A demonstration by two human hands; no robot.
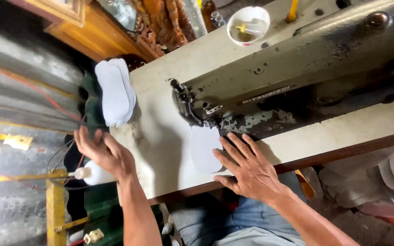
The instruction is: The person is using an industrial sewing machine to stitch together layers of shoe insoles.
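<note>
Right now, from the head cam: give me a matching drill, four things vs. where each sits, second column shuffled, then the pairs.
Things:
1. white sole-shaped piece
2. stack of white insole pieces
3. white bowl
4. white squeeze bottle

Places:
A. far end of the sewing table, beside the machine arm
B. flat under the needle of the sewing machine, right hand pressing beside it
C. off the table's left edge, just below the left hand
D. table's left edge, overhanging it

Pairs: 1-B, 2-D, 3-A, 4-C
</note>
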